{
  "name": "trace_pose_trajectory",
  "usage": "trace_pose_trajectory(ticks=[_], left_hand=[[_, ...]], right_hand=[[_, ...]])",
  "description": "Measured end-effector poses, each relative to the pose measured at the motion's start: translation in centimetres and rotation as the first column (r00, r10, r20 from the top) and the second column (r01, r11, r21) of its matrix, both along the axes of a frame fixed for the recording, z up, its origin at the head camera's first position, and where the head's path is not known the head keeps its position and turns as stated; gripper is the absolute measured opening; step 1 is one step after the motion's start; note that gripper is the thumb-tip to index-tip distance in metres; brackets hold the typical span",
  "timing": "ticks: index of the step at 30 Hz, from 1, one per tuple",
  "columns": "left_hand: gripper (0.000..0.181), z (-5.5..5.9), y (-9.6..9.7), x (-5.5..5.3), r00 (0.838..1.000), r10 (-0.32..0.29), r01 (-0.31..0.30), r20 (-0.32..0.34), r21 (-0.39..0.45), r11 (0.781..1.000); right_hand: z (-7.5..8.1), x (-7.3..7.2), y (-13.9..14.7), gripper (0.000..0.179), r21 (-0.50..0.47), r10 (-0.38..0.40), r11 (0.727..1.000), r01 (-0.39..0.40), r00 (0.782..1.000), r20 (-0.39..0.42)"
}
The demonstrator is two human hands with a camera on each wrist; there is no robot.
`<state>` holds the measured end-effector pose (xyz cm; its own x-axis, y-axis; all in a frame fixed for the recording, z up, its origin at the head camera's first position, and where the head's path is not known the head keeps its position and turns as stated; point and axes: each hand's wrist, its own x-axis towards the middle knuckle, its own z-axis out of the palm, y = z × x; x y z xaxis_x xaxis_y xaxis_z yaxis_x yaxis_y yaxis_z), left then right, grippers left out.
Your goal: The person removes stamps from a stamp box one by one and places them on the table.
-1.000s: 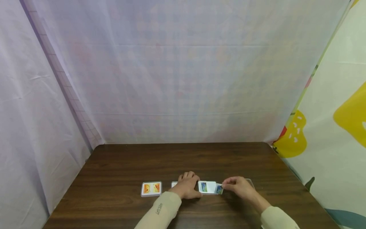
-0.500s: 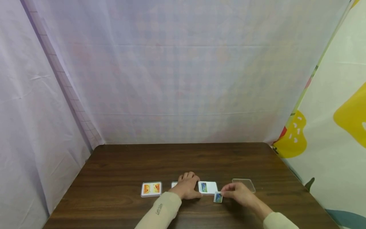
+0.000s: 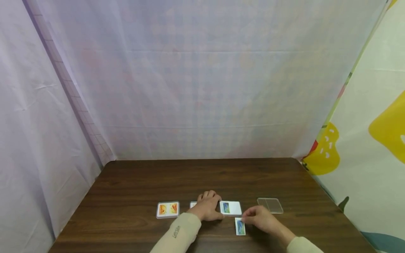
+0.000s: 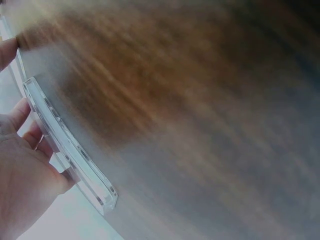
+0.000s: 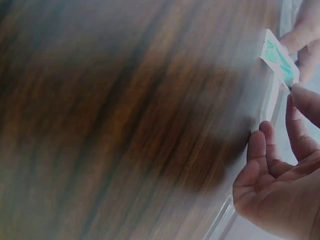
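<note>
My left hand (image 3: 207, 207) lies over the middle clear case (image 3: 192, 203), hiding most of it. Its thumb and forefinger grip the left end of the right-hand clear case (image 3: 235, 208), which holds a white card with a blue-green stamp on its left half. In the left wrist view, the middle case (image 4: 70, 145) stands under the palm. My right hand (image 3: 261, 218) pinches a second blue-green stamp (image 3: 240, 226) by its upper right edge, just in front of that case. The right wrist view shows this stamp (image 5: 280, 60), with toothed edges, between thumb and finger.
A case with two orange pictures (image 3: 168, 209) lies to the left. A transparent lid (image 3: 274, 206) lies on the brown table (image 3: 133, 182) beyond my right hand. Cloth curtains (image 3: 202, 88) hang behind the table and on both sides.
My right hand has drawn the stamp off the right end of the case and toward me, turning it upright. The lid has come into fuller view. My left hand has stayed put.
</note>
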<state>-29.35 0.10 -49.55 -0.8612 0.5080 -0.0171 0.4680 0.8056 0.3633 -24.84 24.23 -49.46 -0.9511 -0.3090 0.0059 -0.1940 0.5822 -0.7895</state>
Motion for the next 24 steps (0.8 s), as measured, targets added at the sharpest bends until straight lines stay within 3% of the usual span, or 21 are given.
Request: trace_pose_trajectory(ticks=[9,17,24], left_hand=[[0.056,-0.9,0.1,-0.5,1.000,0.003,-0.003,-0.018,0.014,1.000],[0.057,-0.1,0.0,-0.2,1.000,0.003,-0.003,0.001,0.007,1.000],[0.057,-0.8,0.0,-0.4,1.000,-0.003,0.003,-0.017,0.023,1.000]], right_hand=[[-0.2,0.2,-0.5,0.009,0.081,-0.030,0.996,0.036,0.997,-0.071],[-0.1,0.1,-0.8,0.015,0.058,-0.049,0.997,0.053,0.997,-0.064],[0.3,-0.2,-1.2,0.024,0.060,-0.088,0.994,0.093,0.993,-0.080]])
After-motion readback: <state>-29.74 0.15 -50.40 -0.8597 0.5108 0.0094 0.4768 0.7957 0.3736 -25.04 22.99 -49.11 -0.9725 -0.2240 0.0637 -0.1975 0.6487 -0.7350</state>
